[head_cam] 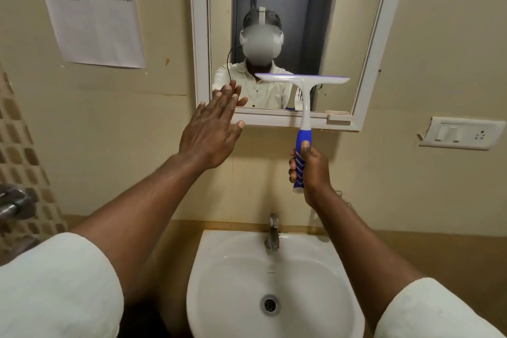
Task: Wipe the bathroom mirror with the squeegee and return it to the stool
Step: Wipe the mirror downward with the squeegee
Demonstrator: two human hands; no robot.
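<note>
Above the basin (277, 277), the right hand (311, 170) had its fingers (293, 164) wrapped around the squeegee (303, 107), blade high against the mirror (340, 22), while the left hand (212, 132) lay spread flat near the frame; wiping looked underway, likely needing a firm downward pull next.

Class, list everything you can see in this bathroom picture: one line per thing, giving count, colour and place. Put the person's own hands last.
mirror: one, white frame, on the wall above the basin
squeegee: one, white head with blue handle, held upright before the mirror's lower part
basin: one, white, bottom centre
tap: one, metal, at the basin's back edge
paper notice: one, white, on the wall at upper left
switch plate: one, white, on the wall at right
left hand: one, open and flat, fingers at the mirror's lower left corner
right hand: one, gripping the squeegee's handle
</note>
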